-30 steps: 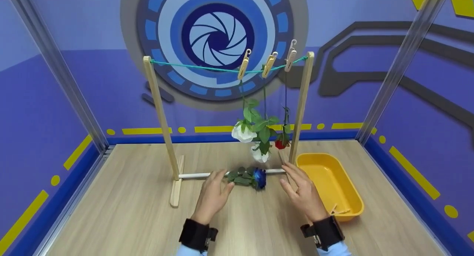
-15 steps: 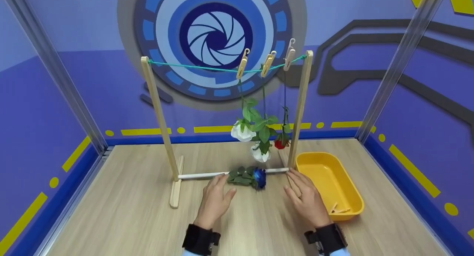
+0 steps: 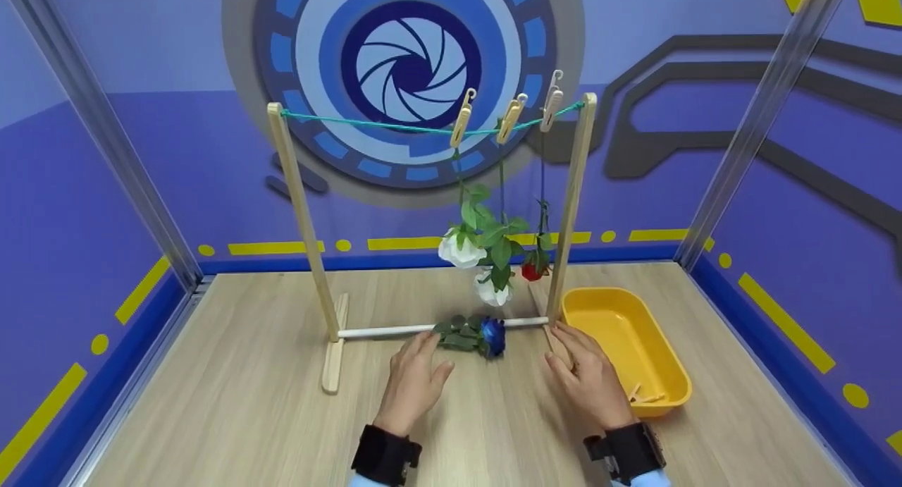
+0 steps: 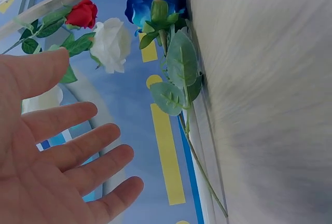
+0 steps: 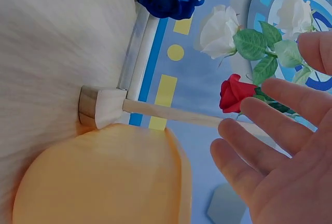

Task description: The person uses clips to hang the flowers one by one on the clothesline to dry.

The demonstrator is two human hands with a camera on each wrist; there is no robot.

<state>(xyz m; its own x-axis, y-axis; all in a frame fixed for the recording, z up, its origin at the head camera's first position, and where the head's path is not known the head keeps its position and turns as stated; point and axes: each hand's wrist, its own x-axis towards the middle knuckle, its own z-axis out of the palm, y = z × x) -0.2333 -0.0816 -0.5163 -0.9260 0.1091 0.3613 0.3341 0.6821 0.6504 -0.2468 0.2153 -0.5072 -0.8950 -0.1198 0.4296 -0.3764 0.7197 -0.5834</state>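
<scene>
A blue rose (image 3: pixel 493 337) with green leaves lies on the table at the white bottom bar of a wooden frame. My left hand (image 3: pixel 412 385) is held near its stem side, fingers spread and nothing in them, as the left wrist view shows. To the right of the blossom, my right hand (image 3: pixel 588 378) hovers by the frame's right foot, fingers apart and holding nothing. From a green string (image 3: pixel 373 124) above, two white roses (image 3: pixel 461 249) and a red rose (image 3: pixel 533 270) hang upside down, each by a clothespin (image 3: pixel 461 124).
The wooden frame's left post (image 3: pixel 303 219) and right post (image 3: pixel 572 205) stand upright on the table (image 3: pixel 246 402). A yellow tub (image 3: pixel 620 318) with a few clothespins (image 3: pixel 645 395) inside sits right of the frame, beside my right hand. Blue printed walls close in the sides and back.
Both hands have drifted slightly to the right and toward me, and the right hand's fingers have drawn a little closer together. The flowers, frame and tub stay in place.
</scene>
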